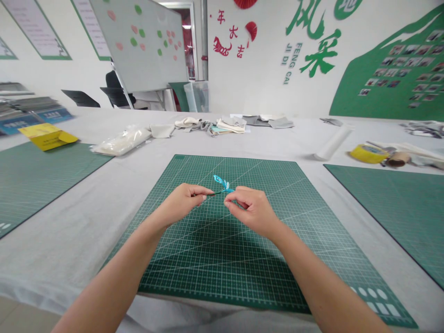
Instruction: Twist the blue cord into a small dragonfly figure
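Pinching ribbon [222, 183], L hand [182, 202], R hand [252, 209]; wall [263, 74]: "FENG".

I am sitting at a big table [104, 203] that is wearing a pale cloth. A green mat with white lines [222, 268] is lying right in front of me at 12 o'clock. Another green mat [38, 175] is lying at 9 o'clock, and one more [398, 203] at 3 o'clock. A yellow box [46, 135] is sitting at 10 o'clock and a plastic bag [121, 140] at 11. Cloth bits [211, 125] are lying far off at 12, a white roll [333, 142] at 1, and yellow tape [367, 153] at 2.
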A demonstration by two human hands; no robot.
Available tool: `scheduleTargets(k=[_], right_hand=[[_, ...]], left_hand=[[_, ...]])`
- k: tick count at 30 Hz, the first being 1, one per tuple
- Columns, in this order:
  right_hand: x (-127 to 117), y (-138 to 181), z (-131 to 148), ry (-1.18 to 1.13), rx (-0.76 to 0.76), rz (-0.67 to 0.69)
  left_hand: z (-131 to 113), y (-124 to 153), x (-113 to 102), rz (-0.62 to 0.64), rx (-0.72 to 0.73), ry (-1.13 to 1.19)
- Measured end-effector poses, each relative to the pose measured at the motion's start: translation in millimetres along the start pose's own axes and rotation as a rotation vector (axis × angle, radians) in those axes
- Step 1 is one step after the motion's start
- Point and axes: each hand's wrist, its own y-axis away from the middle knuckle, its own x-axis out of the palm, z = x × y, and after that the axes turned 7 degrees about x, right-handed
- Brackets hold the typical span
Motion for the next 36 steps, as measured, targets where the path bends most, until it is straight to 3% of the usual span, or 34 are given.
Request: scheduleTargets(k=[9,19,36], right_hand=[[-0.4,-0.7,0.4,0.000,-0.002,-0.028],[-0.2,0.6,1.7,-0.041,-0.051,0.012],[1.0,1.9,0.9,-0.030,-0.050,0.085]], left_hand=[[-1.2,0.5,1.0,0.064,0.004,-0.037],[-2.3,-0.4,-1.3,-0.003,-0.001,0.059],[-8.0,-0.7,-1.3,-0.013,-0.072,0.157]])
